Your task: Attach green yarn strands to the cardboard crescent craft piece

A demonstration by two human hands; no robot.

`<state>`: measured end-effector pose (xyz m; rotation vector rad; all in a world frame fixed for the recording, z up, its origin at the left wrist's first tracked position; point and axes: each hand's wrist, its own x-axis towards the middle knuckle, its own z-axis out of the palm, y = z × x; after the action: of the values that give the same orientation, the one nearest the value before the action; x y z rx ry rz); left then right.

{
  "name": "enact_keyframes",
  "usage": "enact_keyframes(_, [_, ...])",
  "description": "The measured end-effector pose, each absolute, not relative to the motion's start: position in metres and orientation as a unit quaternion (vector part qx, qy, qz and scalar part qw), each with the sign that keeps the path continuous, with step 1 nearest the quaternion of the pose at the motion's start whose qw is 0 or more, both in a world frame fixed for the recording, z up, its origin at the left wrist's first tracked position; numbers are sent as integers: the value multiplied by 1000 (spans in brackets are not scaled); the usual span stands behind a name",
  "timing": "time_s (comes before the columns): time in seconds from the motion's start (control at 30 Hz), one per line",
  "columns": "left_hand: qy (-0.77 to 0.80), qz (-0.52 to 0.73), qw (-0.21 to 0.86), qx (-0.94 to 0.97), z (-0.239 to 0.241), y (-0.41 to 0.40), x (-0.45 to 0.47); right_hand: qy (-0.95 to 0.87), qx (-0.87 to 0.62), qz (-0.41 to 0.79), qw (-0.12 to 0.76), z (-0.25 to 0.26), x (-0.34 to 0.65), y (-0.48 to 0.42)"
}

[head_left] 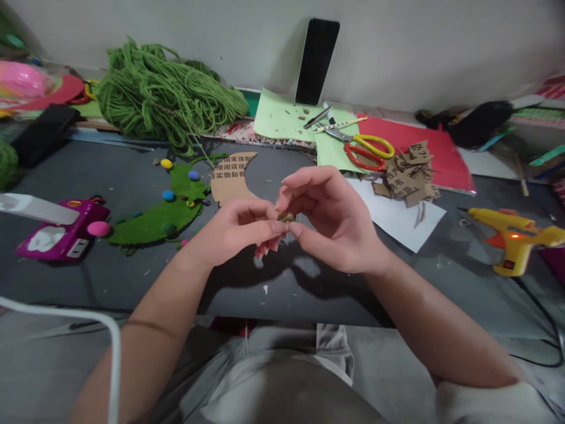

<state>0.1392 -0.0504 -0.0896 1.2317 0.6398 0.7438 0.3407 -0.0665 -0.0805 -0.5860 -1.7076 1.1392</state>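
Observation:
My left hand (245,227) and my right hand (338,227) meet over the middle of the dark table (247,288). Both are closed, thumbs and fingertips pinching a small green and brownish piece (286,217) between them. Fingers cover most of it, so its kind is hidden. Just behind my left hand lies a crescent-shaped piece of cardboard (227,181) with printed characters. Left of that is a crescent wrapped in green yarn (154,221), with a green star shape (189,181) and several coloured balls on it.
A heap of green yarn (163,94) lies at the back left, near a leaning phone (316,62). Scissors (368,147) and cardboard scraps (410,174) are behind my right hand. A yellow glue gun (514,235) with a lit light sits right; a purple device (66,229) stands left.

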Motion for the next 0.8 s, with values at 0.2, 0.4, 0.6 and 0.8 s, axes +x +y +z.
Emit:
enact_keyframes(0.2, [295, 333, 698, 561, -91, -50, 139, -700, -243, 471, 478, -81, 341, -67])
enact_keyframes(0.4, [291, 329, 708, 554, -91, -52, 137, -690, -248, 484, 479, -79, 340, -68])
enact_keyframes(0.6, [292, 303, 732, 536, -87, -53, 134, -680, -243, 506, 472, -78, 340, -70])
enact_keyframes(0.8, [286, 290, 744, 529, -86, -53, 132, -675, -234, 521, 468, -78, 340, -70])
